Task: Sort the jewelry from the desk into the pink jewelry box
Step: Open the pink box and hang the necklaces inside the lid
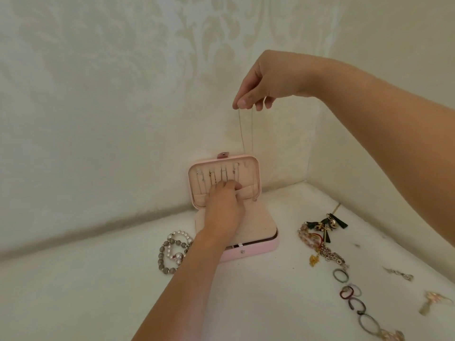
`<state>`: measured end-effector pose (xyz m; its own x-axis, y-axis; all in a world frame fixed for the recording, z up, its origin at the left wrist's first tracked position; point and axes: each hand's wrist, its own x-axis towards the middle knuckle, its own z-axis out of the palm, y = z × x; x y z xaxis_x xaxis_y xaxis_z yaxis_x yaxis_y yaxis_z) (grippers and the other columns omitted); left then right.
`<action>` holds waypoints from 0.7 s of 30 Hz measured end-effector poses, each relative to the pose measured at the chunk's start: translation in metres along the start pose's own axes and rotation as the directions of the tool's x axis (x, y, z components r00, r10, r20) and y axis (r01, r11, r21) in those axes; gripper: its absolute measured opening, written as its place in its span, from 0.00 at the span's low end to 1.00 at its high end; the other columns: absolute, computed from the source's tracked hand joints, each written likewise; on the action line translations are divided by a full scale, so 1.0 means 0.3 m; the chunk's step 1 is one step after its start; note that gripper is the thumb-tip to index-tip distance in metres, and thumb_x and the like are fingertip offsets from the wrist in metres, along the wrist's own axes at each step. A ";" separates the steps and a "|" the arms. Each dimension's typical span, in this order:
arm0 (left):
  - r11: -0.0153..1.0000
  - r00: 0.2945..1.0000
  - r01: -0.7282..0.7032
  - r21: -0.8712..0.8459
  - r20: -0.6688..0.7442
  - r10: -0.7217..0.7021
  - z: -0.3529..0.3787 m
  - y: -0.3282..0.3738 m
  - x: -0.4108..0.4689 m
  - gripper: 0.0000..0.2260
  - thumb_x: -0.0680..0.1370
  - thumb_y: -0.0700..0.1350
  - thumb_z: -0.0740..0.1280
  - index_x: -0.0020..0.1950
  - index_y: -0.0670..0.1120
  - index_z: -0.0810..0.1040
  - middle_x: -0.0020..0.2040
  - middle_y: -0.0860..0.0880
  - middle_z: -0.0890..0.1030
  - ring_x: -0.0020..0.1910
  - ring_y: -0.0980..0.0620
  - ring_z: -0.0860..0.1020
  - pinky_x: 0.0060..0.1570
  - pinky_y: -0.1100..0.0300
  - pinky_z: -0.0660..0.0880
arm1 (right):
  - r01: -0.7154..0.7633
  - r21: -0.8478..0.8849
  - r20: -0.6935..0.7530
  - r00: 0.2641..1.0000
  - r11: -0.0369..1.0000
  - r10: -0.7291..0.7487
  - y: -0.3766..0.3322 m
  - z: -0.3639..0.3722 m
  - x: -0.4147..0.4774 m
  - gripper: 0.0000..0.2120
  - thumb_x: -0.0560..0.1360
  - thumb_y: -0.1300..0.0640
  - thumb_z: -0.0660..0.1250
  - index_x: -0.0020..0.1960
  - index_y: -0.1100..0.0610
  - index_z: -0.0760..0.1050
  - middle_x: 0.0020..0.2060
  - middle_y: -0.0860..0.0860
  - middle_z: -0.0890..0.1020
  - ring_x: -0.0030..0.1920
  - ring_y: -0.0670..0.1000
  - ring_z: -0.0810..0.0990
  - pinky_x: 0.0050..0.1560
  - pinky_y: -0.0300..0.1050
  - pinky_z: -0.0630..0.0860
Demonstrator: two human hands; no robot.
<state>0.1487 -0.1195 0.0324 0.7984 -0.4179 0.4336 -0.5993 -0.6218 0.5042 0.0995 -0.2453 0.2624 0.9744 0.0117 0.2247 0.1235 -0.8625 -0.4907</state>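
Left of the pink jewelry box [248, 252], bead bracelets [173, 252] are lying on the bench [98, 291], waiting to be sorted. In the box's upright lid [256, 173], several necklaces [214, 178] are already hanging on hooks, and the left hand [222, 205] is curling its grip round the edge of the lid's pocket [248, 191]. Above the box's right side, the right hand [268, 80] is pinching a thin gold chain [241, 129] in its grip, the chain dangling down over the lid. Right of the box, a heap of jewelry [320, 232], a ring-link chain [354, 301] and earrings [400, 274] are waiting, so most of the sorting seems to be remaining.
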 end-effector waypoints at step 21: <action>0.996 0.993 -0.091 -0.005 0.080 0.091 -0.022 0.012 -0.018 0.15 0.76 0.39 0.61 0.62 0.48 0.74 0.58 0.46 0.74 0.58 0.46 0.69 0.58 0.60 0.63 | -0.036 0.244 -0.208 0.974 0.969 0.088 0.072 0.036 0.079 0.06 0.72 0.63 0.72 0.49 0.60 0.82 0.44 0.57 0.84 0.33 0.45 0.82 0.43 0.34 0.80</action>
<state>0.1417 -0.1150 0.0368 0.7427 -0.5242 0.4166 -0.6696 -0.5778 0.4667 0.1274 -0.2582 0.2480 0.9209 -0.1701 0.3508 0.1306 -0.7131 -0.6888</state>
